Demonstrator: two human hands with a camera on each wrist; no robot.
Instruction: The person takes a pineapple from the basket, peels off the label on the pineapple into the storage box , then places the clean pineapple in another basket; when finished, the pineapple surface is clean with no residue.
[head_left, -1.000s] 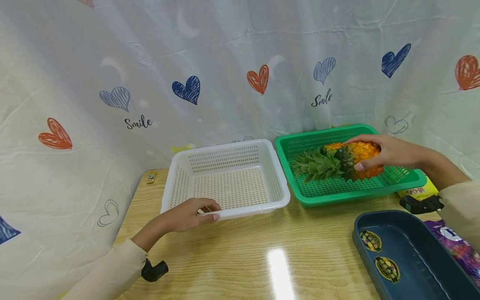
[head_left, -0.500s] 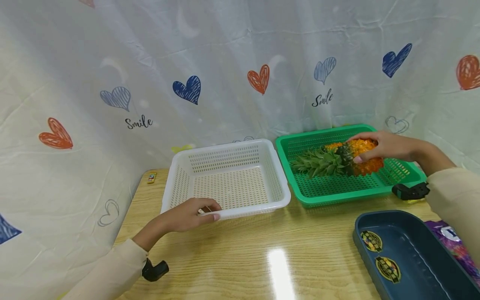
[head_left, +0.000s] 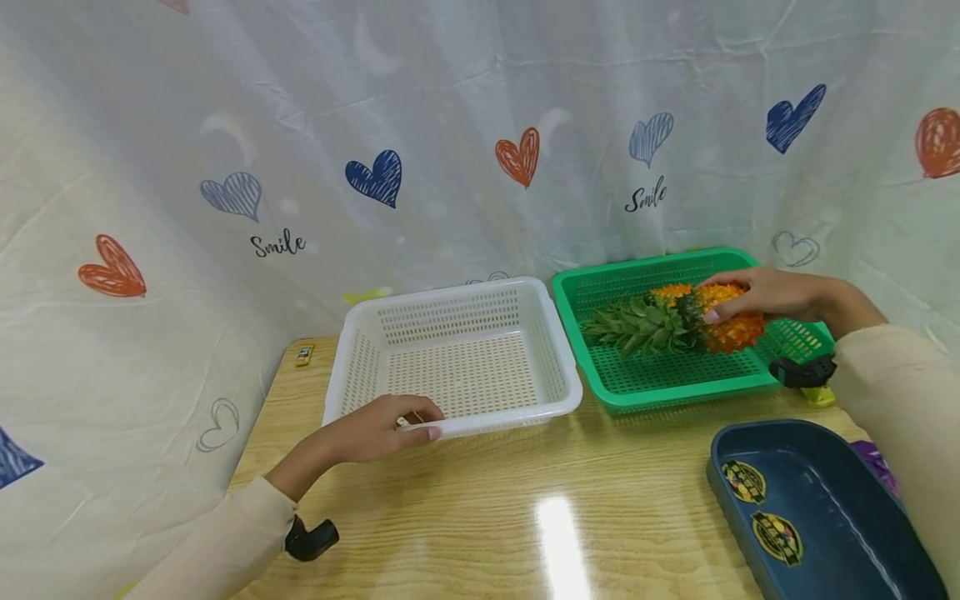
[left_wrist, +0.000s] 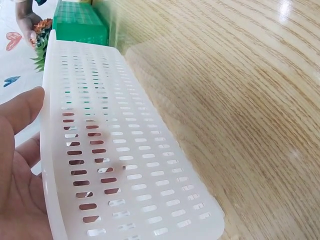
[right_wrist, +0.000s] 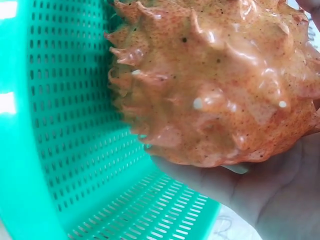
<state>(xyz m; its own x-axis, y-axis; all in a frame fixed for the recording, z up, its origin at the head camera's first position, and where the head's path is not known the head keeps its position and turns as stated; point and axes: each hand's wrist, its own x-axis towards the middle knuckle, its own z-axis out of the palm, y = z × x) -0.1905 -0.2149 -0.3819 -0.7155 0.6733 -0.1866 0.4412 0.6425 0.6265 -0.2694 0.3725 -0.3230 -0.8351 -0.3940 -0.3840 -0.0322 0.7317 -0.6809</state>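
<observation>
My right hand (head_left: 780,293) grips a pineapple (head_left: 731,329) by its orange, spiky body, thumb on the near side. The fruit lies sideways over the green basket (head_left: 678,387), its leafy crown (head_left: 637,327) pointing left. Another orange patch (head_left: 671,292) shows just behind the crown. In the right wrist view the spiky end (right_wrist: 210,90) fills the upper part, with the green basket's perforated wall (right_wrist: 75,100) beside it. My left hand (head_left: 382,429) holds the near rim of the white basket (head_left: 517,414), thumb outside and fingers inside, with no goods in that basket.
A dark blue tray (head_left: 825,500) with two round stickers stands at the near right. Beyond it my right sleeve partly covers a purple packet (head_left: 876,467) and a yellow one (head_left: 819,396). A small yellow packet (head_left: 303,356) lies left of the white basket. A printed curtain (head_left: 450,100) hangs behind.
My right hand and the pineapple have shifted very slightly left, and my right forearm has swung left, over more of the purple packet. The left hand stays on the white basket's rim.
</observation>
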